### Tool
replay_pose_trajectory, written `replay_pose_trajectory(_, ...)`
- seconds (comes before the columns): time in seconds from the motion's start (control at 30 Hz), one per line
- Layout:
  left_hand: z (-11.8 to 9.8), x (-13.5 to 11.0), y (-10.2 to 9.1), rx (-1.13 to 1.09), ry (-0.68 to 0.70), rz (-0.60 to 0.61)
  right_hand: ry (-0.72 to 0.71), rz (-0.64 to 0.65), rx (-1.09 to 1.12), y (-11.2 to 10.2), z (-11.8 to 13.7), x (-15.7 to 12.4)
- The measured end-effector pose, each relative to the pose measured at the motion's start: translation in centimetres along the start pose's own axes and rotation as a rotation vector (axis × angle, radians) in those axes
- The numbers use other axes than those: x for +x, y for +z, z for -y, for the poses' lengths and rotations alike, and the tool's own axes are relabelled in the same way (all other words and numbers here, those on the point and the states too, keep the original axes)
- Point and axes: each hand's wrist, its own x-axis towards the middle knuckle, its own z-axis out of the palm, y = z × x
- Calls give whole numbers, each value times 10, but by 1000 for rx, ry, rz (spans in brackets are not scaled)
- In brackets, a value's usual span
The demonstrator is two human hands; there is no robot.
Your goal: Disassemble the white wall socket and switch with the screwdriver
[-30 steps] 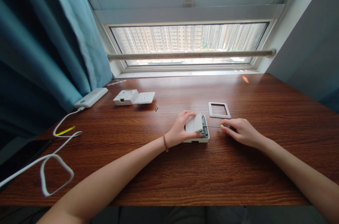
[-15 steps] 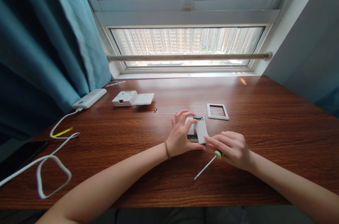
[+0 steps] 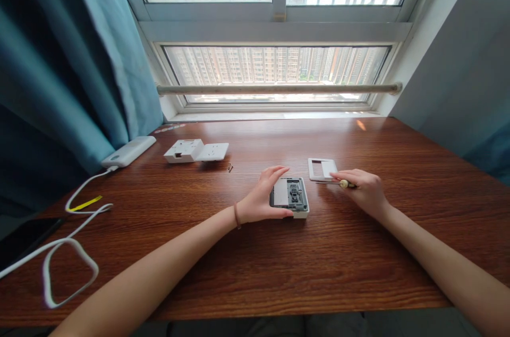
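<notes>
Left hand: the left hand point(image 3: 265, 201) arches around the left part of the white box point(image 3: 300, 215), thumb along its near side and fingers by its far side; whether it clamps firmly cannot be told.
Right hand: well apart from the left, the right hand point(image 3: 364, 191) is closed on the screwdriver point(image 3: 343, 184), its fingertips also on a loose white panel point(image 3: 329, 168).
White box: flat on the tabletop point(image 3: 255, 273), near the middle; its right half lies bare, showing a dark inner mechanism point(image 3: 295, 192).
Done: the frame point(image 3: 311, 169) lies off to the right of the box, and the loose panel, judging by its shape, has come out of the box's right half.
Left: a second panel point(image 3: 281, 192) sits on the box's left half, and the mechanism appears in place.
Far left: another box point(image 3: 183, 151) with a plate point(image 3: 213, 152) beside it, a few screws point(image 3: 230, 167) just to the right.
Hard to make out: whether the loose panel rests inside the frame or is held above it; the exact screw count.
Hidden: the box's left edge, behind the left hand; much of the screwdriver's handle, in the right.
Cut off: a white cable point(image 3: 24, 261) and a flat black object point(image 3: 30, 241) at the left edge.
</notes>
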Motion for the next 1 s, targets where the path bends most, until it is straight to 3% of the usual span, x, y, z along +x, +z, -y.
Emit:
replay_pose_trajectory(0.1,11,0,-6,-68,-27,19,18,63,-94,7,-17,0)
replay_pose_trajectory(0.27,22,1,-11,-115,-56,40,5,107,-146,15,-23,0)
replay_pose_trajectory(0.43,23,1,-15,-115,-26,113,-4,116,-156,15,-29,2)
replay_pose_trajectory(0.7,23,-1,-10,-188,-87,114,-6,100,-176,18,-35,1)
replay_pose_trajectory(0.83,18,-3,-5,-225,-126,100,16,48,-258,11,-24,0)
replay_pose_trajectory(1.0,15,-4,-2,-193,-136,96,-73,59,-393,-3,18,0)
